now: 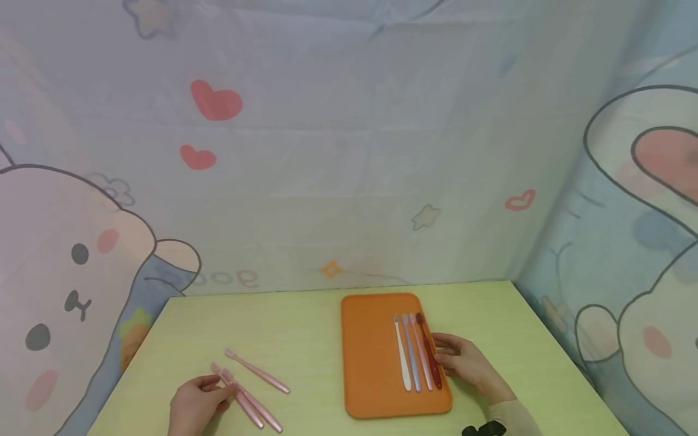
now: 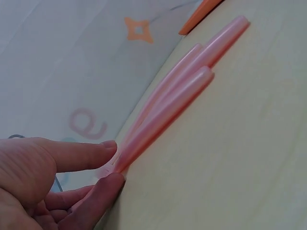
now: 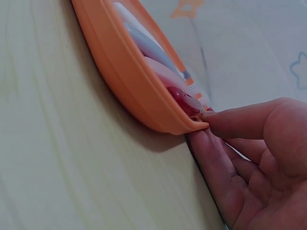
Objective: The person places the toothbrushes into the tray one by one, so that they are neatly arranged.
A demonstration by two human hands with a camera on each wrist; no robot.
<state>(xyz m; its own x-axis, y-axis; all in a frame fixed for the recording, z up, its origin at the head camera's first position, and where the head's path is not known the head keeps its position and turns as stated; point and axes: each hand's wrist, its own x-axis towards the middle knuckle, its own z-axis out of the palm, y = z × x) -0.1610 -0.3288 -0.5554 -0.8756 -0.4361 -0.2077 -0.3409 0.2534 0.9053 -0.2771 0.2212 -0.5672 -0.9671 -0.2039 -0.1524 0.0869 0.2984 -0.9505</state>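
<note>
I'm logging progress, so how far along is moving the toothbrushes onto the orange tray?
Four toothbrushes already lie side by side on the orange tray. The left hand pinches the pink toothbrushes on the table; the right hand touches the tray's edge. Three pink ones remain off the tray.

Tray (image 1: 371, 363) sits on the table (image 1: 305, 327), right of centre. Four toothbrushes (image 1: 417, 354) lie side by side in its right half. Right hand (image 1: 463, 360) at tray's right edge. Three more brushes (image 1: 251, 387) lie on table, front left; left hand (image 1: 196, 406) on two of them.
</note>
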